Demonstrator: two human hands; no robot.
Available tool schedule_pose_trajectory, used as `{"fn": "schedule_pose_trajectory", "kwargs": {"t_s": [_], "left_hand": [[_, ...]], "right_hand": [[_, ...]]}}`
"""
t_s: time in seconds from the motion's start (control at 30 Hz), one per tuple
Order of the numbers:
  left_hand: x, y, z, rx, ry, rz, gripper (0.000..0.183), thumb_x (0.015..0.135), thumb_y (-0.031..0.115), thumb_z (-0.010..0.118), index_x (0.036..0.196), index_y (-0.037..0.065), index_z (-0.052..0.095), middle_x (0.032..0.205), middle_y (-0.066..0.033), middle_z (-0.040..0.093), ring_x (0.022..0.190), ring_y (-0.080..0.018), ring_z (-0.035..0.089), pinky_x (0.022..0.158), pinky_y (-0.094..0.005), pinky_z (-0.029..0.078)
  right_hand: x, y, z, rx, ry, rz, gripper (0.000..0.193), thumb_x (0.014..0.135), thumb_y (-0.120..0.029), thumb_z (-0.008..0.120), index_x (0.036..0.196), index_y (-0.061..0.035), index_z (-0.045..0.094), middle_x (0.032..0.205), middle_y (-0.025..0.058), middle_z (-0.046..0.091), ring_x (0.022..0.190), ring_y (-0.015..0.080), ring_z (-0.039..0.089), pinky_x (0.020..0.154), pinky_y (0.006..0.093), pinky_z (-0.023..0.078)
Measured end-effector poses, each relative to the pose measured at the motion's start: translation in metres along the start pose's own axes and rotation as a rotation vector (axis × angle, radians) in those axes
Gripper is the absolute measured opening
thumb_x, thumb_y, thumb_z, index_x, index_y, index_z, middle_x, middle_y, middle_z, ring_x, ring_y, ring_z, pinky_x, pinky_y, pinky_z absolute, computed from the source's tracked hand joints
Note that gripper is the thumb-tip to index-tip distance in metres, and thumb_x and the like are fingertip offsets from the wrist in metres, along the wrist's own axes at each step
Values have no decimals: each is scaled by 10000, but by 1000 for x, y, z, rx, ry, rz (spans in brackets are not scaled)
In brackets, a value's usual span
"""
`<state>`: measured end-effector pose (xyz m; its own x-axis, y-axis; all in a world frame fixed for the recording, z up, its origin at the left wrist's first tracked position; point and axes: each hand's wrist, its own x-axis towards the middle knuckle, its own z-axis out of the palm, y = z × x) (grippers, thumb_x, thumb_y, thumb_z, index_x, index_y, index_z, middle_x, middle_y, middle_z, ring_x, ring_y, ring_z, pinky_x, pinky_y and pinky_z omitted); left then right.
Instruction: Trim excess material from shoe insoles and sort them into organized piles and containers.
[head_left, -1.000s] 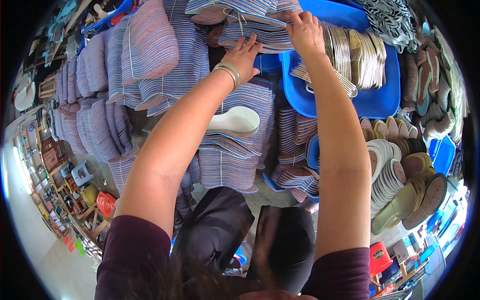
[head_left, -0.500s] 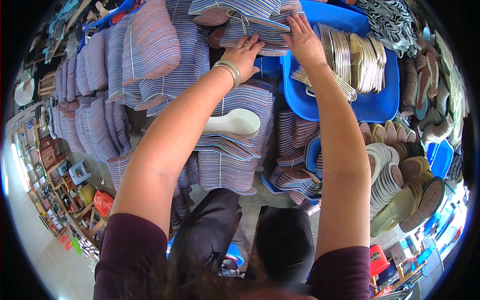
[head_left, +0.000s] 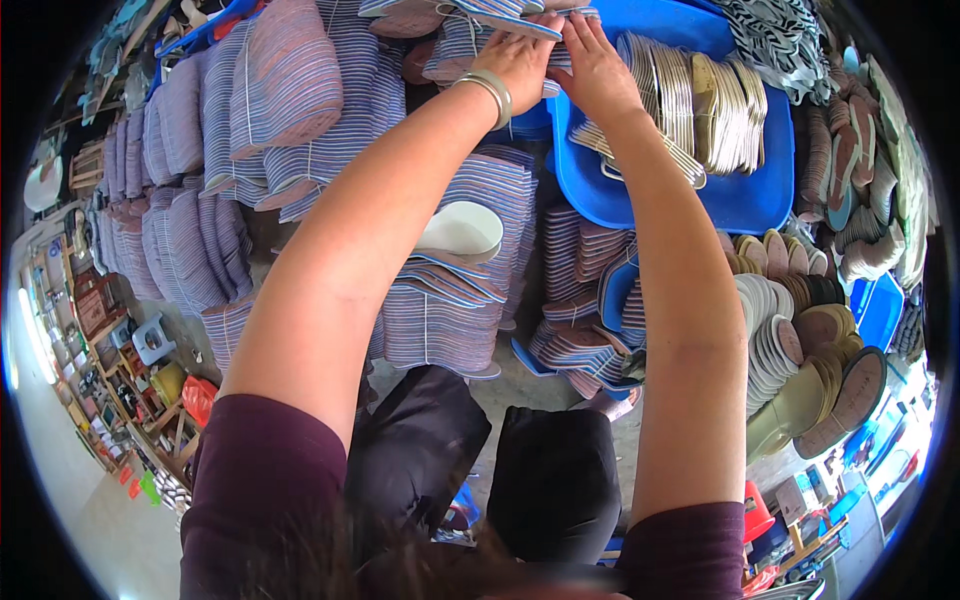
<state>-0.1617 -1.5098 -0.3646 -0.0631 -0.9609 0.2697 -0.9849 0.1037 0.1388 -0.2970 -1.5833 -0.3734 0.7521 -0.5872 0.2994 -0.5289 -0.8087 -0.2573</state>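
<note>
Both arms reach forward to a stack of tied shoe insoles (head_left: 465, 55) with blue-and-white striped edges and pinkish faces. My left hand (head_left: 518, 68), with a pale bangle on its wrist, lies against the stack's near right part, fingers stretched, their tips partly hidden by an insole above. Beside it my right hand (head_left: 597, 75) rests on the stack's right end, fingers out straight. The hands nearly meet at the fingertips. Below them, a white shoe last or scoop-like piece (head_left: 462, 230), partly behind my left forearm, sits on another insole stack (head_left: 445, 325).
A blue tub (head_left: 590, 195) holding tied cream-edged insoles (head_left: 700, 110) stands right of my hands. Tall bundles of striped insoles (head_left: 290, 80) fill the left. More soles (head_left: 780, 340) are piled at right, near zebra-patterned cloth (head_left: 775, 45). A shelf with clutter (head_left: 130, 380) stands far left.
My left hand has moved right and farther forward, closer to the right hand. Its spread fingers are now closer together, with the tips under an insole edge. The right hand has shifted slightly.
</note>
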Motion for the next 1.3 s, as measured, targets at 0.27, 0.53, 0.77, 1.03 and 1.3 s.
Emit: {"fn": "schedule_pose_trajectory", "kwargs": {"t_s": [0.27, 0.53, 0.77, 1.03, 1.3], "left_hand": [[22, 18, -14, -19, -214, -176, 590, 867, 135, 474, 1400, 81, 227, 1419, -158, 342, 1321, -265, 333, 1096, -396, 240], [5, -22, -5, -58, -151, 44, 609, 836, 66, 454, 1405, 129, 244, 1406, -151, 363, 1304, -290, 352, 1094, -388, 256], [-24, -42, -8, 130, -144, 35, 608, 830, 37, 462, 1400, 167, 296, 1383, -107, 413, 1293, -245, 374, 1084, -387, 274], [-8, -43, -25, -14, -349, -99, 589, 855, 86, 371, 1425, 88, 222, 1453, -186, 283, 1350, -312, 263, 1110, -395, 211], [-3, -57, -1, -257, -329, -139, 524, 800, 44, 451, 1321, 53, 392, 1373, -198, 397, 1279, -306, 383, 1056, -366, 313]], "right_hand": [[-14, 2, 4, -112, -46, 75, 780, 721, -285, 731, 1348, -32, 342, 1379, 156, 382, 1296, 331, 341, 1060, 397, 317], [6, -26, -13, -341, -164, 100, 894, 605, -328, 806, 1345, -101, 359, 1293, 106, 410, 1228, 282, 382, 1046, 453, 300], [4, -17, -6, -357, -82, 22, 725, 593, -287, 811, 1201, -76, 477, 1250, 79, 445, 1208, 272, 409, 1044, 453, 304], [6, -32, -2, -449, -157, -28, 699, 634, -227, 769, 1254, -114, 465, 1229, 59, 501, 1170, 246, 447, 995, 449, 329], [-8, -36, -1, -346, -131, -3, 544, 620, -178, 730, 1118, -111, 523, 1034, 77, 573, 1013, 253, 540, 837, 402, 448]]}}
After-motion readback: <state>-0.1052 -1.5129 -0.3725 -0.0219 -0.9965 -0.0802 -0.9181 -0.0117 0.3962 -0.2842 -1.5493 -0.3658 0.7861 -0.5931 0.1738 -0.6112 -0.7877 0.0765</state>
